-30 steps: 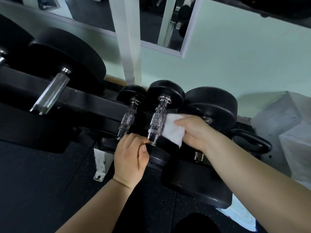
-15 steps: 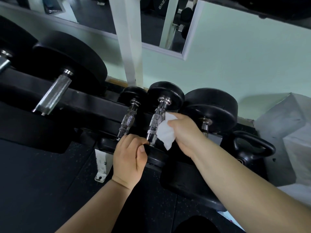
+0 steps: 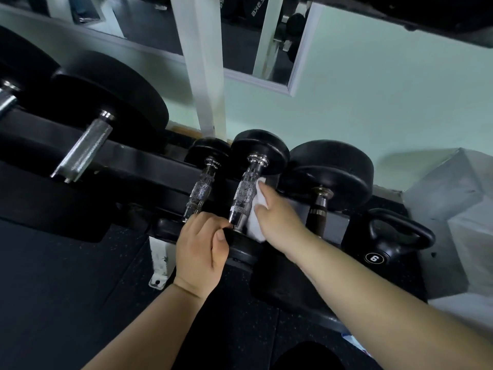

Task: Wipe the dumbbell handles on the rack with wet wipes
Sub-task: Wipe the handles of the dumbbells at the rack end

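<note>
Pressing a white wipe [image 3: 255, 209] against the right side of a knurled chrome handle [image 3: 243, 194], the right hand [image 3: 278, 218] has its fingers bent round the cloth and grips it, the forearm coming in from the lower right; the wipe is bunched between palm and metal, and covers the handle's right flank from about the middle down to the near collar; the handle belongs to a small dumbbell [image 3: 260, 152] lying on the lower tier of a black rack [image 3: 149, 169], its far head toward the wall and its near head toward the camera; the left hand [image 3: 198, 252] sits at that near head, fingers curled and thumb laid along the head's rim, holding the dumbbell there; its fingertips are just beside the near collar. Just beside it on the left lies a smaller dumbbell [image 3: 200, 192] with the same kind of chrome handle; its near end is hidden behind the left hand. To the right lies a bigger dumbbell [image 3: 330, 172] with a dark, dull handle, partly hidden by the right wrist; beyond it a black kettlebell [image 3: 394, 241] marked with a white digit stands by the rack's right end. On the upper tier, far left, a large dumbbell [image 3: 106, 102] shows a thick silver handle; behind are a pale green wall [image 3: 386, 89], a white post [image 3: 205, 76] and a mirror [image 3: 240, 49].
</note>
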A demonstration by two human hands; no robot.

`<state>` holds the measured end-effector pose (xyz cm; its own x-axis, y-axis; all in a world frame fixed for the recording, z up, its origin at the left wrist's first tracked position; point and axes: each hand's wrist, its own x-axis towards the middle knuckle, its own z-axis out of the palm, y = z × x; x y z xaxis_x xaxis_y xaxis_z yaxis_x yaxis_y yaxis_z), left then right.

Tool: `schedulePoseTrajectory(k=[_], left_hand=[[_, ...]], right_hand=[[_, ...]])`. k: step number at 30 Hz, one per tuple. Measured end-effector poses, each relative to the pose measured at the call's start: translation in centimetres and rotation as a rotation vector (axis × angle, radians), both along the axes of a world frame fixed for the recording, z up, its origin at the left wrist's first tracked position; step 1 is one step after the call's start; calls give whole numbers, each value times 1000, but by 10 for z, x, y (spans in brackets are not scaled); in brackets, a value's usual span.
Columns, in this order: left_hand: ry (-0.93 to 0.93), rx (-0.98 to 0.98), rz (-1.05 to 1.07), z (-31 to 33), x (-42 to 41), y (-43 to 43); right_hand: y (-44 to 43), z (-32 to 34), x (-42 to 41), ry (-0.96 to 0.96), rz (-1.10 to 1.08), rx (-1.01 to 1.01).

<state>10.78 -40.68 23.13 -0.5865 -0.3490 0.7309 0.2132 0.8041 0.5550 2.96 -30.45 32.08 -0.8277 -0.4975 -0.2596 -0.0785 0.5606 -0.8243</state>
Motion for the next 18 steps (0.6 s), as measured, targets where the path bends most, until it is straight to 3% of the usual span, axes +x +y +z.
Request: schedulePoseTrajectory(k=[2, 4, 7, 11, 18], left_hand=[[17, 3, -3, 0, 0, -1], [32, 3, -9, 0, 0, -1], [20, 10, 8, 0, -1, 1], [26, -1, 16, 0, -1, 0], [29, -1, 14, -2, -1, 0]], right_hand=[[12, -3, 6, -44, 53, 18], [19, 4, 4, -130, -44, -75], [17, 11, -9, -14, -195, -147], [-8, 7, -4, 150, 92, 2], [3, 1, 28, 33, 177, 48]])
